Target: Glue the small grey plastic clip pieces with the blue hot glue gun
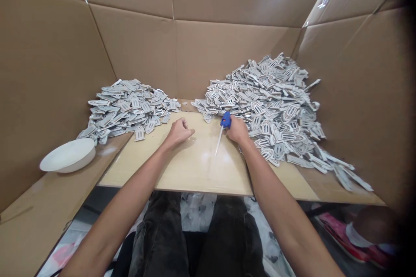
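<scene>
My right hand (238, 130) is wrapped around a blue hot glue gun (225, 120), beside the large pile on the right. A long white glue stick (219, 140) juts out of the gun toward me. Over the board, my left hand (180, 132) has its fingers curled in, with the thumb sticking out to the right. Nothing shows in it, though its palm is turned from view. Small pale grey arched cut-out pieces (134, 106) are heaped beyond it to the left. More such pieces (269, 95) form the bigger heap at the right.
A white bowl (69, 156) stands at the left on brown cardboard. Tall cardboard walls (136, 47) enclose the back and sides. The pale board (195, 169) ends just above my knees. At the lower right, a person's foot in a red shoe (344, 236) shows beneath the table.
</scene>
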`<action>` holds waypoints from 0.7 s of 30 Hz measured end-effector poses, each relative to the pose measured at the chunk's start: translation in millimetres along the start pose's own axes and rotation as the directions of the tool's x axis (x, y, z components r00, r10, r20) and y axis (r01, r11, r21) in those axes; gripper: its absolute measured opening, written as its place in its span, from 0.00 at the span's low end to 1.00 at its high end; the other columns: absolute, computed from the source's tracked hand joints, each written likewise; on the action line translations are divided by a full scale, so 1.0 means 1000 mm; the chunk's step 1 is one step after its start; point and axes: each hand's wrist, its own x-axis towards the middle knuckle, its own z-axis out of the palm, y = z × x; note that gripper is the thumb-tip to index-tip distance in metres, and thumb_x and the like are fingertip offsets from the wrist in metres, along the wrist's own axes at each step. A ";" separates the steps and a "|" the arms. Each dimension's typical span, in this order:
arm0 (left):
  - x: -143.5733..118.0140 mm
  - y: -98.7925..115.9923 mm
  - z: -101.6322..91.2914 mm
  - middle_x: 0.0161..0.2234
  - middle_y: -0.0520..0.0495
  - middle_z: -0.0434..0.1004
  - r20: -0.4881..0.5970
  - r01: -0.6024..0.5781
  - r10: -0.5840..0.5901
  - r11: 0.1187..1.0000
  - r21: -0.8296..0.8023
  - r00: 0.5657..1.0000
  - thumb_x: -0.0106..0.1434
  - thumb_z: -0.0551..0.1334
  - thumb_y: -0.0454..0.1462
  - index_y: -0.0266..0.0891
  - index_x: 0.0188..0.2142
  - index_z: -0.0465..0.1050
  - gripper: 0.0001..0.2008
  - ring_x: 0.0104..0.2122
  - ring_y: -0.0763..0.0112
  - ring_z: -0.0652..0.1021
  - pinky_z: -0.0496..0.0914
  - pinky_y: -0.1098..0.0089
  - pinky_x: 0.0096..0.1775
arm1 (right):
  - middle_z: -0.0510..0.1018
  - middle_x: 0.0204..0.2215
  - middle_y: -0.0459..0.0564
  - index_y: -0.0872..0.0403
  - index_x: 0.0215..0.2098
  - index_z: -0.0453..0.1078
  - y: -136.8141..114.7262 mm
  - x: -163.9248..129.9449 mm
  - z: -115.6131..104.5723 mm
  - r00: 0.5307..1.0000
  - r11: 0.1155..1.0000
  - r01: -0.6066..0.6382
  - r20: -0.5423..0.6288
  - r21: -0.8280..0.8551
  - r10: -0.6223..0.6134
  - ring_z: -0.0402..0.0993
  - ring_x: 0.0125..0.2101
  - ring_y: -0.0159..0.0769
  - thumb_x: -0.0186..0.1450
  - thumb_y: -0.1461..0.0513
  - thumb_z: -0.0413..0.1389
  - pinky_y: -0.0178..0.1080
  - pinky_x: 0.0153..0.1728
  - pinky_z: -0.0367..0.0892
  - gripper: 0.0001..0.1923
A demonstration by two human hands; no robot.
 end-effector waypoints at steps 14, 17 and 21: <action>-0.009 0.008 0.018 0.46 0.39 0.81 0.309 -0.020 0.133 0.940 -0.341 0.942 0.57 0.76 0.41 0.38 0.51 0.78 0.23 0.37 0.67 0.80 0.71 0.71 0.32 | 0.82 0.34 0.50 0.51 0.41 0.68 -0.033 -0.014 0.001 0.985 0.693 0.169 -0.149 0.700 -0.089 0.76 0.32 0.39 0.66 0.48 0.62 0.40 0.37 0.70 0.17; -0.010 0.011 0.022 0.45 0.37 0.81 0.369 -0.009 0.184 0.904 -0.428 0.911 0.58 0.76 0.44 0.36 0.46 0.77 0.21 0.34 0.66 0.81 0.74 0.68 0.33 | 0.81 0.32 0.49 0.51 0.39 0.68 -0.047 -0.020 0.000 0.979 0.530 0.152 -0.055 0.834 -0.195 0.76 0.28 0.37 0.61 0.43 0.65 0.39 0.34 0.72 0.23; -0.003 0.009 0.022 0.32 0.44 0.78 0.271 0.076 0.047 0.901 -0.427 0.961 0.62 0.72 0.40 0.37 0.37 0.72 0.12 0.24 0.71 0.76 0.68 0.70 0.26 | 0.83 0.33 0.49 0.52 0.38 0.72 -0.044 -0.024 -0.006 0.962 0.621 0.185 -0.013 0.762 -0.272 0.78 0.32 0.39 0.57 0.54 0.68 0.38 0.37 0.72 0.16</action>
